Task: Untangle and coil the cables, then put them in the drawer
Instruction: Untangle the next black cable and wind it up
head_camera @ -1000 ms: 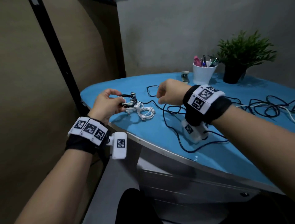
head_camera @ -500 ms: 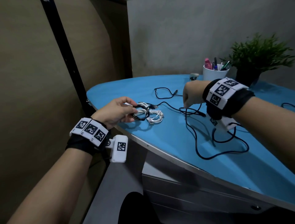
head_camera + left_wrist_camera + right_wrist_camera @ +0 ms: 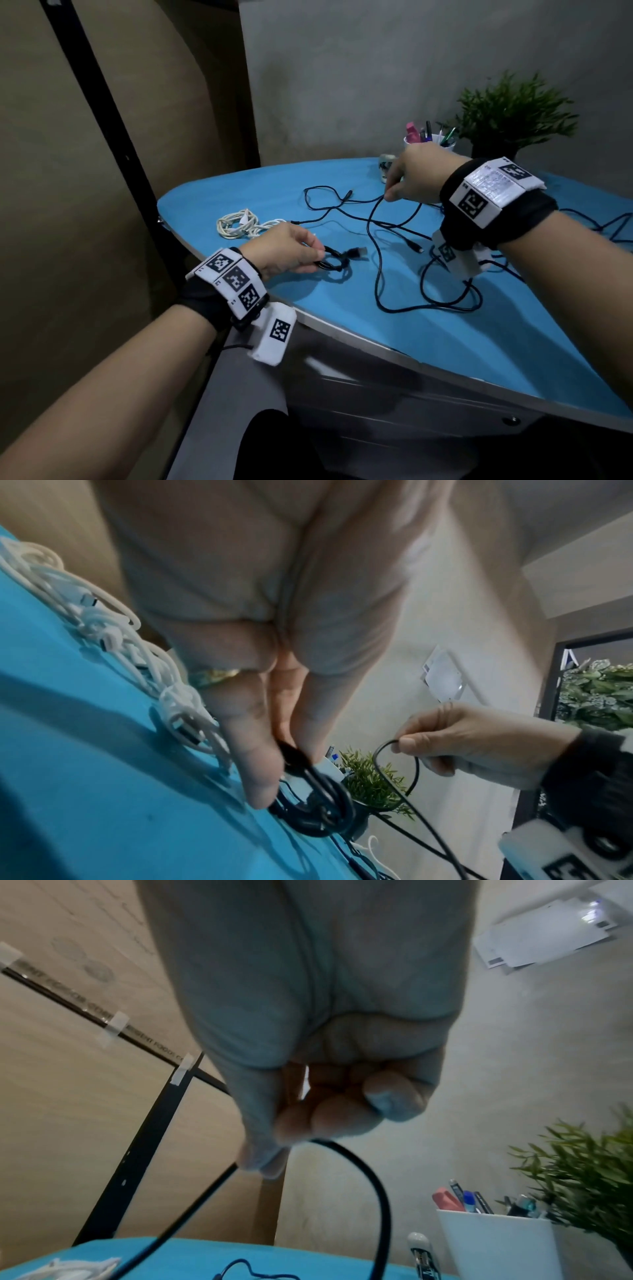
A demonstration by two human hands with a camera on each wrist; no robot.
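On the blue counter [image 3: 428, 342], a long black cable [image 3: 378, 274] was pinched and lifted by the right hand [image 3: 416, 178]; a small black coil [image 3: 330, 262] was gripped by the left hand [image 3: 284, 251]. The white bundle [image 3: 239, 222] lay beside it. Loose loops were judged liable to snag and re-tangle, or to drag the coil undone. Wristband codes and lettering on a black bar [image 3: 137, 1037] were seen; neither could be read.

A blue-topped table [image 3: 428, 346] with a metal edge is standing against a grey plastered wall [image 3: 376, 68]. Tan panels [image 3: 51, 171] crossed by a black frame bar [image 3: 113, 137] are running along its left edge. A potted plant [image 3: 510, 116] and a white pen cup [image 3: 496, 1240] are sitting at the far edge in dim light.
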